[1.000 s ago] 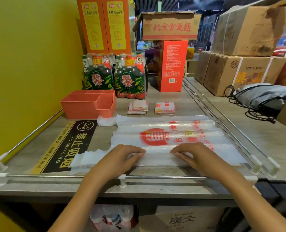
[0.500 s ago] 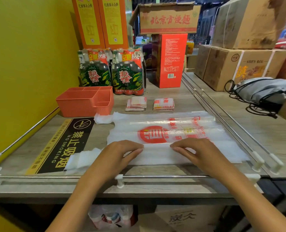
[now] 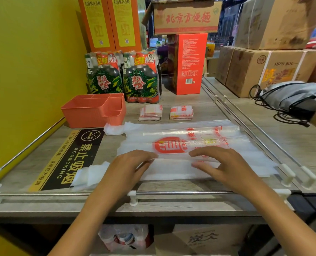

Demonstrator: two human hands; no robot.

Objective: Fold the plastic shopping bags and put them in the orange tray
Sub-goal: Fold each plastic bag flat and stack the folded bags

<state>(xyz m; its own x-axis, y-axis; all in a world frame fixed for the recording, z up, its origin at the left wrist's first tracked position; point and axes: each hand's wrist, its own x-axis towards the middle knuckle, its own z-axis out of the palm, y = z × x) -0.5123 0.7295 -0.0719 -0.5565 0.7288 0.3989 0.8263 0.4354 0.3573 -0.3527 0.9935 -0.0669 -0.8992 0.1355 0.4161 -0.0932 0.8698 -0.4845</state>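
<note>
Two hands flat on the plastic bag (image 3: 183, 145) at frame centre — left hand (image 3: 127, 167) and right hand (image 3: 222, 163) pressing its near fold, fingers straight, gripping nothing. Bag's long axis runs left-right across the surface (image 3: 190, 106). Orange tray (image 3: 90, 115) upper left — left hand nearer. Boxes crowd the back.

Orange tray (image 3: 90, 112), red-printed translucent bag (image 3: 181, 145)

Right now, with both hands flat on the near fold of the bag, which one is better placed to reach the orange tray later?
Left, probably. The left hand lies on the bag nearer the orange tray, which stands far left. The right hand would have to cross over.
</note>
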